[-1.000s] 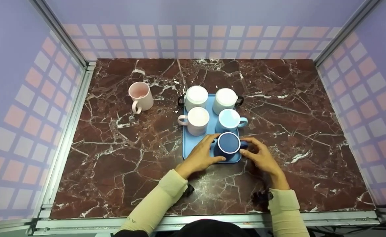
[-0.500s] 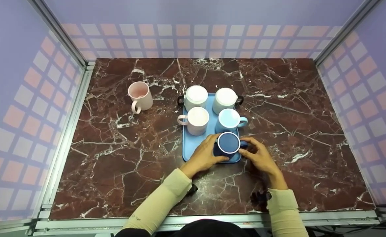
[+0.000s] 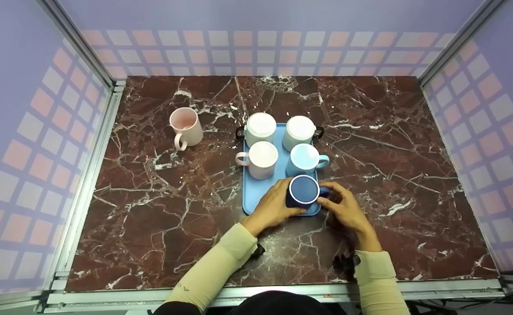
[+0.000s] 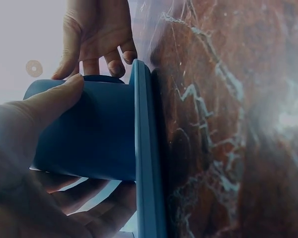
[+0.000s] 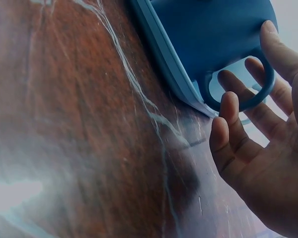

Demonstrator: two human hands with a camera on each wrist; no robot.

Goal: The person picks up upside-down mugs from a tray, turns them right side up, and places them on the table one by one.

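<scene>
Left hand (image 3: pixel 273 204) curving around the dark blue mug (image 3: pixel 304 189), thumb on the near side; right hand (image 3: pixel 347 208) partly curling about its handle (image 5: pixel 270 79), thumb touching the mug's side; mug standing in the tray's (image 3: pixel 253 197) near right corner; light blue mug (image 3: pixel 304 157) standing just behind; pale pink mug (image 3: pixel 263 161) and two white mugs (image 3: pixel 261 127) sharing the tray; another pink mug (image 3: pixel 191 132) standing apart, leftward on the table (image 3: pixel 151 227).
</scene>
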